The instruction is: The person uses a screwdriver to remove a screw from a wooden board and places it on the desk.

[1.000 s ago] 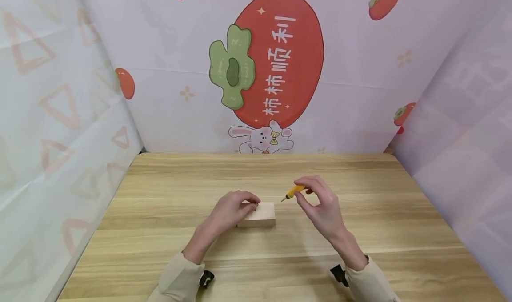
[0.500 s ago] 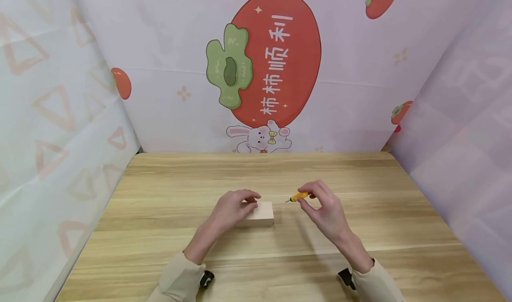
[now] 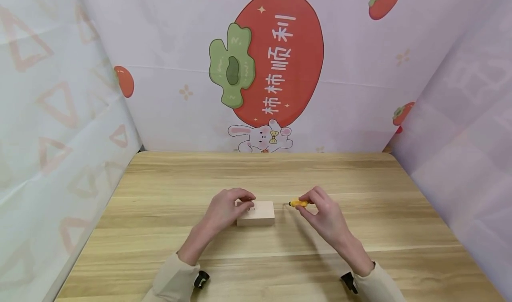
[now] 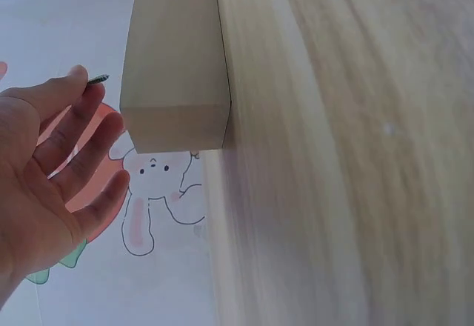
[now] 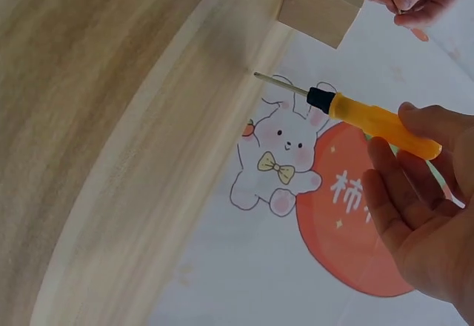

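A pale wooden block lies on the table. Over its left end, my left hand pinches a small screw between thumb and forefinger; the threaded tip juts past the fingertips in the left wrist view. Tiny dark marks show on the block's top beneath those fingers, too small to identify. To the right of the block, my right hand holds a screwdriver by its yellow handle, with thumb and fingers. Its thin metal shaft points left towards the block, apart from it.
The wood-grain table spreads around the block on all sides. Behind it hangs a printed cloth with a large persimmon and a rabbit, and more cloth closes off the left and right sides.
My right hand has come down a little towards me, and the screwdriver has turned from slanting downward to nearly level. My left hand has shifted slightly left over the block, still pinching.
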`<control>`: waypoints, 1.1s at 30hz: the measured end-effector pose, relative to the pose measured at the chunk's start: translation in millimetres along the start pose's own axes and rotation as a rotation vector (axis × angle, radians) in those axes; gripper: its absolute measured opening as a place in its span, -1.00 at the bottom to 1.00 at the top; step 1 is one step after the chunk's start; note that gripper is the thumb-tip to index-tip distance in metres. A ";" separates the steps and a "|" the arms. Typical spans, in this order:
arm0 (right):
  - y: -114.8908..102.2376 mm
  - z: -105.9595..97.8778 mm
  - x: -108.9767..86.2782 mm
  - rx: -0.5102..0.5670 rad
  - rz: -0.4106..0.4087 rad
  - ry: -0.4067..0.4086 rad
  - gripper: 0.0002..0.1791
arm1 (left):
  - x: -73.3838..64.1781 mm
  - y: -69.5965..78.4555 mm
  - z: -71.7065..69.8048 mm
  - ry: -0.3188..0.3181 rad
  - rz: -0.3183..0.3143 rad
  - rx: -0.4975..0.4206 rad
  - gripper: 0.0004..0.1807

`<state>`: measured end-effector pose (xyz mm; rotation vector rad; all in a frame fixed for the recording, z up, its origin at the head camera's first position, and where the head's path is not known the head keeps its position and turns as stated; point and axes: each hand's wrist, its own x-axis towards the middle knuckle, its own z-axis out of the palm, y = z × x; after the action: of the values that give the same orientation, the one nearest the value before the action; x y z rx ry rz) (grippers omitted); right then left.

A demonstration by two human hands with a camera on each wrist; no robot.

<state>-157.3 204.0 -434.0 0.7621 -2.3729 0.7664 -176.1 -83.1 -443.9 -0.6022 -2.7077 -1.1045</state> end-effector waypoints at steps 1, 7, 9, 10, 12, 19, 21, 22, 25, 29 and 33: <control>0.2 0.3 -0.8 -0.006 -0.002 -0.008 -0.66 | -1.0 -0.9 -1.0 -0.003 -0.008 -0.013 -0.87; 0.9 1.8 -4.4 -0.052 -0.018 -0.106 -0.71 | -8.0 -7.6 -9.6 -0.026 -0.110 -0.090 -0.85; 1.2 2.8 -6.1 -0.080 -0.042 -0.152 -0.76 | -10.1 -10.6 -12.1 -0.029 -0.129 -0.111 -0.82; 0.9 2.9 -6.8 -0.094 -0.048 -0.181 -0.79 | -11.2 -11.9 -13.3 -0.031 -0.132 -0.123 -0.81; -0.4 3.1 -7.9 -0.117 -0.046 -0.247 -0.84 | -13.1 -13.9 -15.2 -0.035 -0.129 -0.137 -0.80; -6.8 0.8 -9.6 -0.138 0.099 -0.524 -0.78 | -19.4 -16.4 -19.5 -0.055 -0.148 -0.197 -0.76; -7.0 0.6 -10.8 -0.155 0.115 -0.567 -0.74 | -21.1 -19.0 -19.6 -0.063 -0.161 -0.204 -0.74; -7.1 0.5 -11.3 -0.159 0.121 -0.584 -0.73 | -21.8 -20.7 -19.7 -0.065 -0.169 -0.202 -0.74; -7.1 1.0 -12.2 -0.163 0.135 -0.612 -0.71 | -24.0 -24.7 -20.2 -0.068 -0.205 -0.194 -0.72; -6.7 2.3 -12.7 -0.154 0.149 -0.631 -0.72 | -25.9 -29.1 -21.3 -0.079 -0.252 -0.190 -0.72; -6.0 4.0 -13.6 -0.154 0.156 -0.649 -0.71 | -26.6 -33.5 -21.5 -0.115 -0.284 -0.182 -0.74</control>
<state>-145.1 202.0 -443.2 0.8611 -3.0574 0.4215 -166.2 -128.0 -457.5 -0.3182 -2.8772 -1.4373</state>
